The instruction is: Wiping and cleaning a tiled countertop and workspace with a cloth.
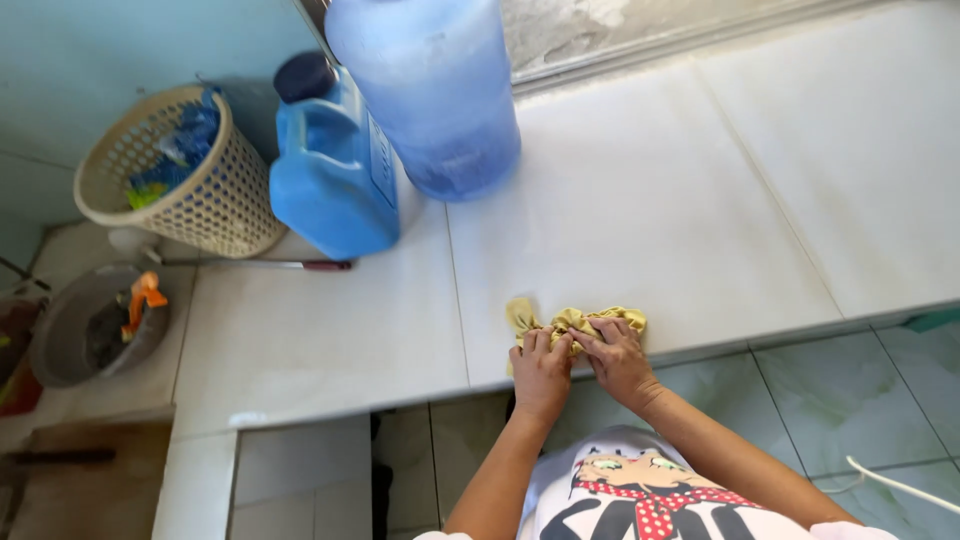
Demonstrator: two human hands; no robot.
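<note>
White tiled counter (700,200). Large blue water bottle (430,90) at 12 o'clock, blue jug (330,170) touching it at 11. Cream perforated basket (190,170) at 10. Grey basin (95,325) at 9, lower ledge.

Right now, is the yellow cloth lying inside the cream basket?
No. The yellow cloth lies on the white tiled counter under both hands, left hand and right hand, far from the basket.

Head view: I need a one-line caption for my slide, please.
Left hand and right hand press a crumpled yellow cloth on a white tiled counter near a blue plastic jug.
</note>
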